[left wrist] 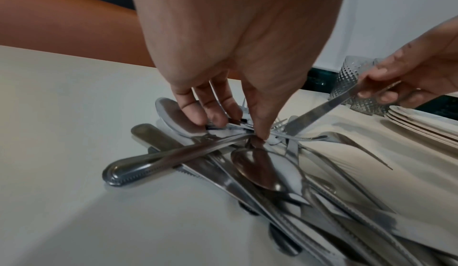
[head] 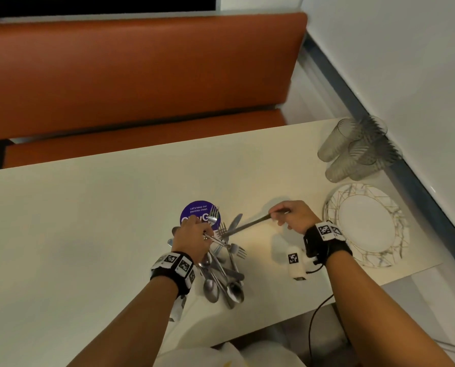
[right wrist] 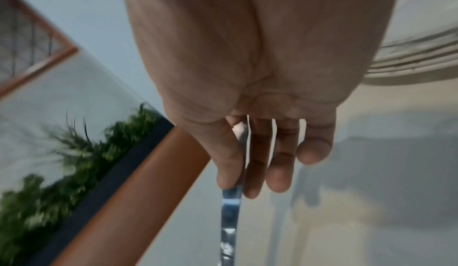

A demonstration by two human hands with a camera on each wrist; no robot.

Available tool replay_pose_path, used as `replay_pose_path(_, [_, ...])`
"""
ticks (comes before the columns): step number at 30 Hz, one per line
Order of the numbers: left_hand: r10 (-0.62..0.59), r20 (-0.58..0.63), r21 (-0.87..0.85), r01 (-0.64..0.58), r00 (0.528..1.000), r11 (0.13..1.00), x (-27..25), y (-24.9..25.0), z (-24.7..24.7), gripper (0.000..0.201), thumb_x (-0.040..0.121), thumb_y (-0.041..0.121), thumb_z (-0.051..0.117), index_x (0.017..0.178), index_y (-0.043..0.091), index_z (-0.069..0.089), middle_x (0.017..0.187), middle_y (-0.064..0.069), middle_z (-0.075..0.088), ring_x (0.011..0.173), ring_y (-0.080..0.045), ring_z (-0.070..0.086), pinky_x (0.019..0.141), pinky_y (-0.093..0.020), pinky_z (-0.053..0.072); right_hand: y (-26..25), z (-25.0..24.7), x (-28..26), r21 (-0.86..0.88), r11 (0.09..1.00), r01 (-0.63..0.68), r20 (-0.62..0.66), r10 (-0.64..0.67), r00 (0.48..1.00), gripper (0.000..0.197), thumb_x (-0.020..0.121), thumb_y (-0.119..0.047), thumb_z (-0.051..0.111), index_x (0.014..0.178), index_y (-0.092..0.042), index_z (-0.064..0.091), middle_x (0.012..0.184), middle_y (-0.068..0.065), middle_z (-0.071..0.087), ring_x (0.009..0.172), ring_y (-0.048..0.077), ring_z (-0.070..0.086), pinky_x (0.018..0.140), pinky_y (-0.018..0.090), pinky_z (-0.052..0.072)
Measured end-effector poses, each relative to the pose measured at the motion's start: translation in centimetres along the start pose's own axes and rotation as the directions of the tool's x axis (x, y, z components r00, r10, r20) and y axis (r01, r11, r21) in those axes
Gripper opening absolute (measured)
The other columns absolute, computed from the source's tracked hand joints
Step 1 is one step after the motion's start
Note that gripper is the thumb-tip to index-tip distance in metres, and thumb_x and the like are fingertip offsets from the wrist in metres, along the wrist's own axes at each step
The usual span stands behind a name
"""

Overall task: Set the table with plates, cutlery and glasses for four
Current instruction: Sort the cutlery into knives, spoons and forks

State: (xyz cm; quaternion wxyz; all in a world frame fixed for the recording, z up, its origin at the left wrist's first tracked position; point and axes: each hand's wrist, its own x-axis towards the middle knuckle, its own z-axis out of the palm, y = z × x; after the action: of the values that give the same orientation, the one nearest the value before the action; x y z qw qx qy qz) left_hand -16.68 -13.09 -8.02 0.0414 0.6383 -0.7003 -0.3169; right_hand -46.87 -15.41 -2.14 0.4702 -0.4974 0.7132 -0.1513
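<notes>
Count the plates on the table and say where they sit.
4, as far as the rims show. All are in one stack of plates at the table's right end, just below the glasses and right of the right hand. More could be hidden within.

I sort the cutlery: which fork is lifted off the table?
The steel fork over the purple sticker, pinched by the left hand; the other forks lie in the pile.

Off-task items I can see from here

An orange upholstered bench (head: 141, 75) runs along the far side; a round purple sticker (head: 194, 211) sits on the tabletop, a white wall (head: 393, 62) stands at the right, and blurred green foliage (right wrist: 49, 182) shows behind the bench.
</notes>
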Motion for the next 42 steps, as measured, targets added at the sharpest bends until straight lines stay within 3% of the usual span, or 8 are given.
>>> replay_pose_path(7, [-0.038, -0.088, -0.100, 0.029, 0.995, 0.995, 0.3, 0.8, -0.9, 0.018, 0.097, 0.024, 0.061, 0.108, 0.028, 0.075, 0.119, 0.000, 0.060, 0.108, -0.022, 0.062, 0.093, -0.044, 0.056, -3.6, -1.6, -0.5, 0.207, 0.967, 0.146, -0.127, -0.121, 0.984, 0.011, 0.092, -0.020, 0.072, 0.098, -0.013, 0.077, 0.088, 0.009, 0.076, 0.067, 0.012, 0.064, 0.057, 0.016, 0.045])
replay_pose_path(12, [-0.033, -0.303, -0.307, -0.065, 0.953, 0.949, 0.6, 2.7, -2.9, 0.023, 0.104, 0.015, 0.052, 0.118, 0.020, 0.069, 0.117, 0.000, 0.067, 0.110, -0.018, 0.060, 0.092, -0.031, 0.051, -7.3, -0.3, 0.0, 0.235, 0.942, 0.239, -0.210, -0.191, 0.959, 0.020, 0.091, -0.034, 0.071, 0.100, -0.018, 0.079, 0.086, 0.012, 0.076, 0.070, 0.014, 0.064, 0.071, 0.032, 0.048])
replay_pose_path(15, [-0.023, -0.226, -0.518, -0.100, 0.974, 0.849, 0.8, 4.9, -4.3, 0.023, 0.106, 0.026, 0.053, 0.124, 0.023, 0.068, 0.114, 0.006, 0.072, 0.102, -0.009, 0.067, 0.089, -0.026, 0.055, -9.7, 1.6, 0.3, 0.179, 0.938, 0.296, -0.210, -0.257, 0.943, 0.022, 0.091, -0.038, 0.068, 0.094, -0.019, 0.079, 0.082, 0.007, 0.076, 0.069, 0.015, 0.065, 0.071, 0.035, 0.050])
replay_pose_path(19, [0.000, -0.115, -0.700, -0.081, 0.993, 0.709, 1.2, 6.6, -5.0, 0.026, 0.109, 0.024, 0.046, 0.108, 0.017, 0.071, 0.083, 0.000, 0.076, 0.074, -0.016, 0.071, 0.069, -0.031, 0.055, -12.0, 4.1, 0.8, 0.138, 0.933, 0.333, -0.200, -0.303, 0.932, 0.025, 0.092, -0.038, 0.067, 0.094, -0.015, 0.078, 0.074, 0.005, 0.074, 0.061, 0.010, 0.063, 0.066, 0.029, 0.049])
replay_pose_path(25, [-0.173, -0.187, -0.714, -0.013, 0.967, 0.700, 1.3, 4.0, -5.3, 0.027, 0.109, 0.017, 0.044, 0.101, 0.015, 0.070, 0.072, -0.002, 0.065, 0.056, -0.007, 0.057, 0.054, -0.020, 0.049, -11.5, 5.8, 2.6, 0.140, 0.962, 0.235, -0.085, -0.225, 0.971, 0.026, 0.095, -0.039, 0.063, 0.105, -0.017, 0.073, 0.089, -0.005, 0.076, 0.068, 0.010, 0.068, 0.063, 0.021, 0.048])
replay_pose_path(32, [-0.279, -0.115, -0.758, 0.097, 0.953, 0.644, 1.3, 1.1, -4.3, 0.025, 0.109, 0.016, 0.045, 0.107, 0.020, 0.069, 0.078, -0.002, 0.067, 0.059, -0.012, 0.059, 0.051, -0.023, 0.051, -4.8, 8.2, 5.0, -0.242, 0.967, 0.074, -0.003, -0.077, 0.997, 0.022, 0.090, -0.010, 0.059, 0.102, -0.019, 0.075, 0.108, -0.001, 0.072, 0.100, 0.019, 0.067, 0.091, 0.029, 0.053])
replay_pose_path(37, [-0.350, -0.056, -0.794, 0.171, 0.935, 0.583, 1.5, 0.5, -3.6, 0.025, 0.107, 0.007, 0.043, 0.100, 0.008, 0.067, 0.072, -0.004, 0.067, 0.053, -0.014, 0.056, 0.051, -0.025, 0.051, -2.0, 9.4, 6.2, -0.489, 0.864, 0.121, 0.089, -0.088, 0.992, 0.018, 0.085, -0.028, 0.068, 0.102, -0.034, 0.064, 0.114, 0.003, 0.050, 0.097, 0.022, 0.059, 0.088, 0.036, 0.054])
replay_pose_path(42, [-0.375, -0.043, -0.802, 0.192, 0.926, 0.566, 2.1, 0.3, -3.2, 0.026, 0.106, 0.006, 0.042, 0.100, 0.008, 0.068, 0.073, -0.007, 0.067, 0.053, -0.016, 0.057, 0.049, -0.025, 0.049, -1.4, 9.2, 6.9, -0.552, 0.812, 0.191, 0.126, -0.145, 0.981, 0.010, 0.085, -0.027, 0.073, 0.089, -0.030, 0.064, 0.110, 0.001, 0.045, 0.091, 0.018, 0.053, 0.080, 0.031, 0.051])
